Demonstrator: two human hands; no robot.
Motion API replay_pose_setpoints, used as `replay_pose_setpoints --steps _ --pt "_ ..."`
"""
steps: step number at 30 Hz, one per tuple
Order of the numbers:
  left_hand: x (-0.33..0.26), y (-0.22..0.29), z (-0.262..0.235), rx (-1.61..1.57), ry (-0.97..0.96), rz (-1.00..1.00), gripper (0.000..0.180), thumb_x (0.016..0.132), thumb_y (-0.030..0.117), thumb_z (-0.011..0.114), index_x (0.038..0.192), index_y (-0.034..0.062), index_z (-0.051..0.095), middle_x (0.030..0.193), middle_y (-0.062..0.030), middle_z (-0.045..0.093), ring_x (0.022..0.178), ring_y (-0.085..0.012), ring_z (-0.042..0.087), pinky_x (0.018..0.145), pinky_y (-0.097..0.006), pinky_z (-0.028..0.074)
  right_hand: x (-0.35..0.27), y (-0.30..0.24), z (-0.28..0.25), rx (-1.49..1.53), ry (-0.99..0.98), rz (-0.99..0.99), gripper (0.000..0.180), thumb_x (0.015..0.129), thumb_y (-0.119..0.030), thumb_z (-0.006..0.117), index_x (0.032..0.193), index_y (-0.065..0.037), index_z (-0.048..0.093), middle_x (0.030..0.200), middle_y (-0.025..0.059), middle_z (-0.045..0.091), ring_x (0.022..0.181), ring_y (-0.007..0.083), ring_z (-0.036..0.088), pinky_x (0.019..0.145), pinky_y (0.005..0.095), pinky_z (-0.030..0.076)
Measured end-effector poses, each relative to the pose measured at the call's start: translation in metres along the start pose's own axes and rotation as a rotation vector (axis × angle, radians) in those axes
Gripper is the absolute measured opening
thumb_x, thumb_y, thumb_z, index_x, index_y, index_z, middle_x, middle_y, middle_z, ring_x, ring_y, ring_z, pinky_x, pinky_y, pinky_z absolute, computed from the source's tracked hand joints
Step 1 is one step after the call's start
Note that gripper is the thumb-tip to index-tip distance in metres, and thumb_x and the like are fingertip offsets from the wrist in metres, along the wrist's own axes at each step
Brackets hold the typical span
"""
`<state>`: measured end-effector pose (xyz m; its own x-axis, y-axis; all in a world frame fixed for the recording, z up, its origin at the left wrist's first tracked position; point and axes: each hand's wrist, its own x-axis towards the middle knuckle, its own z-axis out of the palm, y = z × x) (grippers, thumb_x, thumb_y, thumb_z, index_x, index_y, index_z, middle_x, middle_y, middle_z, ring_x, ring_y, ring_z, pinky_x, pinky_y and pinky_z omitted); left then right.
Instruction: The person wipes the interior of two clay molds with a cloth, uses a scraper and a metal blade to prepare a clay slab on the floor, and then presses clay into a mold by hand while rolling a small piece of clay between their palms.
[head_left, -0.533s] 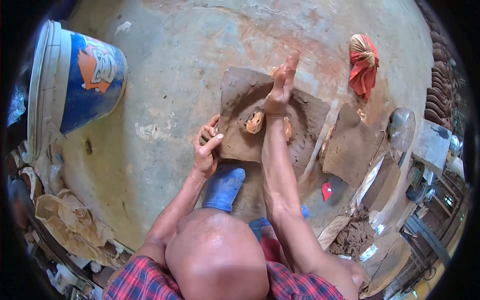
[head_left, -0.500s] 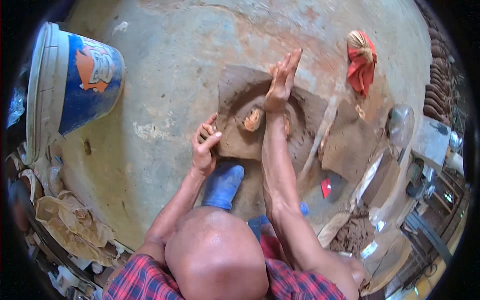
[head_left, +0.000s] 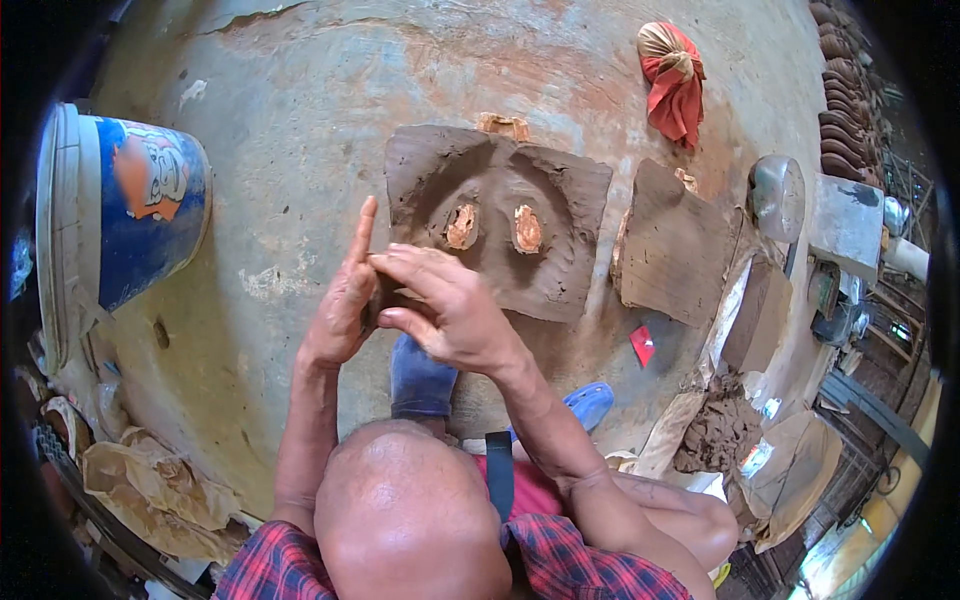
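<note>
In front of me lies a slab of wet grey-brown clay point(head_left: 560, 285). A curved groove is pressed into it, and two oval gaps show a rough orange surface beneath. My left hand point(head_left: 343, 305) is raised beside the slab's near left corner, its fingers stretched upward. Against its palm side, my right hand point(head_left: 440, 305) is bent with curled fingers and thumb. A dark brown patch shows between the two hands; it looks like clay, but the fingers mostly hide it. Both hands are above the floor, apart from the slab's groove.
A second clay slab point(head_left: 670, 250) lies to the right, with a clay heap point(head_left: 720, 425) nearer me. At the left stands a blue and white bucket point(head_left: 150, 215). A tied red cloth bundle point(head_left: 675, 90) lies far off. Tiles point(head_left: 845, 110) are stacked at the far right.
My right hand has come off the clay slab, moving left and nearer to meet my left hand. The slab's middle and both oval gaps now show. My left hand's fingers have straightened.
</note>
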<state>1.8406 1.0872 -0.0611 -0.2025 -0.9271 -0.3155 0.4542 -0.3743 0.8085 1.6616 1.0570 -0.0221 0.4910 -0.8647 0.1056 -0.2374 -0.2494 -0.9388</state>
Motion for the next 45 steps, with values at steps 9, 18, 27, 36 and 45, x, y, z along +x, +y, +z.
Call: replay_pose_setpoints --steps 9,18,27,36,45 --pt "0.006 -0.008 0.012 -0.361 0.313 -0.246 0.051 0.112 0.05 0.044 0.142 0.0085 0.048 0.124 -0.0233 0.069 0.104 -0.0314 0.075 0.08 -0.034 0.066 -0.046 -0.005 -0.062 -0.135 0.401 0.399 0.026 0.079 -0.009 0.09 0.094 -0.004 0.069 0.088 0.0087 0.069 0.074 0.0189 0.069 0.066 0.0317 0.056" --pt "0.048 -0.014 0.091 0.238 0.088 0.188 0.039 0.107 0.02 0.064 0.141 0.0024 0.063 0.129 -0.0125 0.074 0.122 -0.0241 0.068 0.102 -0.033 0.056 -0.046 0.01 -0.078 -0.329 0.724 0.162 0.07 0.101 -0.063 0.06 0.134 -0.001 0.067 0.143 0.018 0.06 0.136 0.0299 0.056 0.113 0.0431 0.045" --pt "0.072 -0.037 0.144 -0.157 -0.241 0.222 0.095 0.107 0.07 0.027 0.167 -0.0001 0.005 0.176 -0.0195 0.002 0.163 -0.0291 0.0 0.131 -0.04 0.007 -0.027 -0.019 -0.031 0.005 0.488 0.275 0.115 0.095 -0.086 0.003 0.166 0.003 0.011 0.175 0.017 0.015 0.162 0.0332 0.014 0.13 0.0465 0.013" --pt "0.068 -0.005 0.145 -0.131 -0.487 0.213 0.103 0.102 0.077 0.029 0.167 -0.0002 0.006 0.176 -0.0216 -0.001 0.163 -0.0313 -0.004 0.131 -0.042 0.001 -0.01 -0.003 -0.068 0.082 0.571 0.298 0.131 0.079 -0.101 0.01 0.169 -0.007 0.003 0.177 0.0157 0.006 0.163 0.0284 -0.001 0.13 0.0447 -0.001" --pt "0.085 -0.008 0.147 -0.128 -0.512 0.4 0.102 0.103 0.076 0.031 0.168 0.0036 0.003 0.177 -0.0174 -0.003 0.162 -0.0297 -0.012 0.13 -0.047 -0.001 -0.01 -0.01 -0.055 0.43 0.405 0.046 0.129 0.081 -0.101 0.015 0.169 -0.009 -0.008 0.177 0.0156 0.004 0.162 0.0337 0.004 0.13 0.0492 0.003"
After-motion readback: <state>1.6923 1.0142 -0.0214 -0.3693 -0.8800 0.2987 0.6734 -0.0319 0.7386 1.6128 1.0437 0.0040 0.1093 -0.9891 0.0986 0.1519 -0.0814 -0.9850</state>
